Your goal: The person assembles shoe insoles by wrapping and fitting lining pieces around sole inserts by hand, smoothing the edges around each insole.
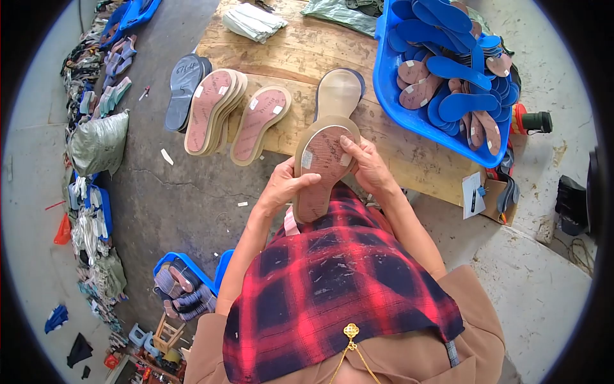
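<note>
Both my hands hold a beige shoe sole with a pinkish-brown printed insole [325, 168] lying on it, in front of my plaid apron. My left hand [281, 187] grips the left edge, thumb on the insole's face. On the upper right side, my right hand [371, 168] pinches the edge, thumb pressing near a white label. Just beyond, a bare beige sole [339, 93] lies on a dark one, partly covered by the held sole. To the left are a single sole with insole [259, 121], a stack of such soles [211, 105] and dark soles [182, 93].
A blue bin [403, 115] of blue and pinkish insoles stands on the right of the wooden table [294, 54]. White folded material [254, 23] lies at the far left edge. Paper with a pen [472, 195] sits at the right corner. A filled sack [99, 144] stands on the floor.
</note>
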### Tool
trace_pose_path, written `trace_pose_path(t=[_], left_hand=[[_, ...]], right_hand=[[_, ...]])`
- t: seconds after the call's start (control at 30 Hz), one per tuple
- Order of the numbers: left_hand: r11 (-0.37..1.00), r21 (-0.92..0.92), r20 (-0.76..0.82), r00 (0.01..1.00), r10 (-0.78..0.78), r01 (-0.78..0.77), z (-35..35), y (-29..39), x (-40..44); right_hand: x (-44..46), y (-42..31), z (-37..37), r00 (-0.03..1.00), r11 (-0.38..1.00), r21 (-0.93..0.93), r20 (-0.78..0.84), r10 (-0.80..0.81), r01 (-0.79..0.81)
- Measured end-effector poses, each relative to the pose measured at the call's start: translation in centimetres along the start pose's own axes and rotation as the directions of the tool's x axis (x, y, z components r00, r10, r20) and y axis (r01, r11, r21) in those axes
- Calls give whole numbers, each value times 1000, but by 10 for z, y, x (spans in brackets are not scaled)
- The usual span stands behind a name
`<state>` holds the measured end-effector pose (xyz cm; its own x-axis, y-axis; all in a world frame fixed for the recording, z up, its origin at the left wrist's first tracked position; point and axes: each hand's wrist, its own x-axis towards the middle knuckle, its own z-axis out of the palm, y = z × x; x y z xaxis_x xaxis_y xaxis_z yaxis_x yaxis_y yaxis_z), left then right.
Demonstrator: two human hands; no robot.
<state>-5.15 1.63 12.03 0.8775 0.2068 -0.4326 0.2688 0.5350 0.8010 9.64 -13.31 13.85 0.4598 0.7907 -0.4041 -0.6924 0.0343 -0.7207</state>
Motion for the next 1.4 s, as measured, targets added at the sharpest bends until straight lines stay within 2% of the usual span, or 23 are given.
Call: trace_pose_path(t=[0.13, 0.2, 0.27, 0.33, 0.43, 0.47, 0.5, 0.57, 0.63, 0.67, 0.7, 0.77, 0.83, 0.87, 0.9, 0.93, 0.97, 1.0, 1.03, 1.1, 1.2, 1.33, 1.4], left_hand=[[991, -20, -51, 990, 128, -129, -1, -8, 7], [977, 155, -129, 977, 169, -149, -4, -11, 13], [925, 331, -206, 942, 264, -187, -7, -16, 27], [988, -156, -149, 988, -42, 18, 0, -5, 29], [752, -604, 231, 961, -153, 265, 21, 4, 21], [620, -709, 310, 938, -155, 337, 35, -2, 11], [469, -784, 387, 911, -144, 407, 42, -6, 6], [495, -746, 496, 868, -35, 446, 31, -7, 5], [360, -769, 556, 831, -30, 528, 22, -19, -9], [443, -717, 612, 790, 29, 539, 16, -26, -7], [467, -747, 525, 851, -21, 472, 15, -20, -7], [522, -787, 324, 940, -106, 330, 14, -5, -10], [890, -414, 120, 981, -154, 190, -51, -27, 24], [989, -70, -263, 954, -141, 127, -42, 16, 29], [944, 283, -411, 869, 277, -168, -41, 21, 52], [886, 462, -428, 865, 262, -40, -104, -3, 69], [612, 789, -313, 816, 485, -61, -130, 2, 80], [670, 730, -444, 839, 314, 136, -129, 18, 82], [470, 882, -301, 797, 523, 24, -149, 12, 94], [175, 963, -269, 774, 574, 204, -163, 3, 101], [13, 993, -81, 614, 785, 114, -132, -6, 96], [642, 762, -322, 811, 488, -84, -64, -52, 71], [577, 811, -201, 880, 431, -97, -43, -71, 67]], right_hand=[[8, 8, 3, 987, 978, -188, -111, -112, 90], [13, 7, 11, 968, 955, -260, -163, -191, 144], [14, -5, 23, 975, 977, -82, -87, -206, 199], [16, -13, 40, 960, 961, -7, -49, -277, 277], [37, -19, 61, 738, 401, -794, 87, -669, 456], [56, -23, 63, 591, -104, -909, 346, -729, 404], [73, -26, 56, 607, -197, -896, 419, -676, 399], [109, -26, 36, 641, -368, -839, 544, -541, 401], [139, -33, 15, 651, -289, -936, 348, -674, 201], [148, -30, -3, 620, -341, -922, 379, -688, 185], [152, -22, -25, 585, -391, -905, 409, -701, 164], [134, 2, -52, 673, -191, -967, 254, -695, 169], [98, 24, -66, 708, -43, -987, 141, -692, 155], [81, 39, -75, 748, 41, -989, 82, -658, 145], [67, 52, -80, 785, 127, -984, 22, -619, 127], [56, 62, -80, 791, 32, -992, 80, -606, 125], [49, 71, -79, 798, -62, -990, 138, -586, 125], [46, 76, -79, 806, -155, -979, 194, -559, 128], [47, 79, -81, 811, -152, -980, 193, -552, 129], [55, 82, -85, 824, -139, -981, 189, -534, 135], [66, 80, -93, 809, -139, -971, 241, -536, 196], [73, 77, -95, 814, -106, -973, 230, -534, 206], [78, 72, -97, 867, 42, -985, 128, -482, 169]])
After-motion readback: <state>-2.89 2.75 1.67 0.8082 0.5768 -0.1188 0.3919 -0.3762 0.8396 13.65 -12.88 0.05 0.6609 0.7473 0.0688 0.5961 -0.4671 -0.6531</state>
